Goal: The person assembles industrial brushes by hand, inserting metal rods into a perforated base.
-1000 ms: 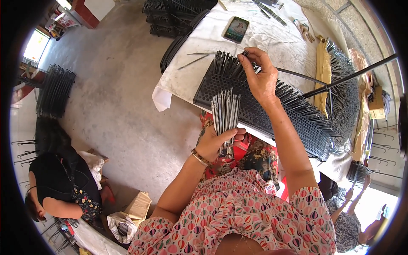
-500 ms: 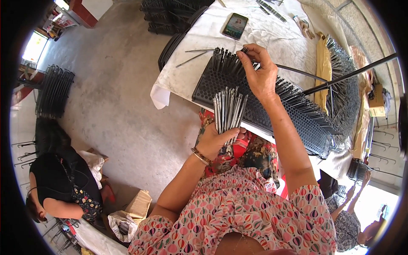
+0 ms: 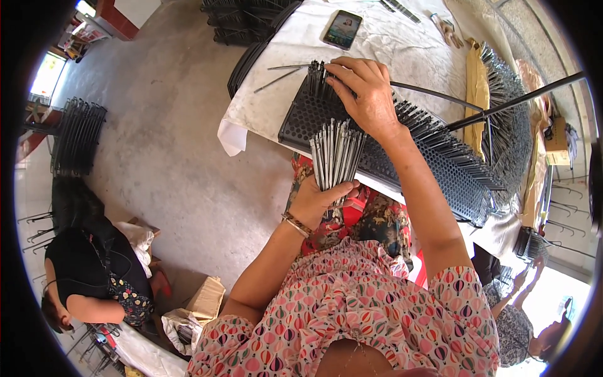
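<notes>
My left hand (image 3: pixel 321 200) is closed around an upright bundle of thin metal rods (image 3: pixel 336 154), silvery along their length, held in front of the table's edge. Over a long black tray full of round holes (image 3: pixel 301 122), my right hand (image 3: pixel 367 94) has its thumb and fingertips curled at a cluster of dark thin rods (image 3: pixel 316 78) standing in the tray's far left part. The fingertips partly hide what they pinch. More rods (image 3: pixel 440 135) stand in a row along the tray's far side, to the right of my hand.
Loose rods (image 3: pixel 276 80) and a phone (image 3: pixel 343 29) lie on the white-covered table (image 3: pixel 257 110). A large rod bundle (image 3: pixel 505 107) rests at the right by brown wrapping (image 3: pixel 474 100). A dark bar (image 3: pixel 521 100) crosses there. Co-workers sit lower left (image 3: pixel 88 264) and lower right (image 3: pixel 512 320).
My right hand has moved left along the standing rods, its fingers now at the left cluster. The bundle in my left hand looks a little wider. The view has shifted slightly.
</notes>
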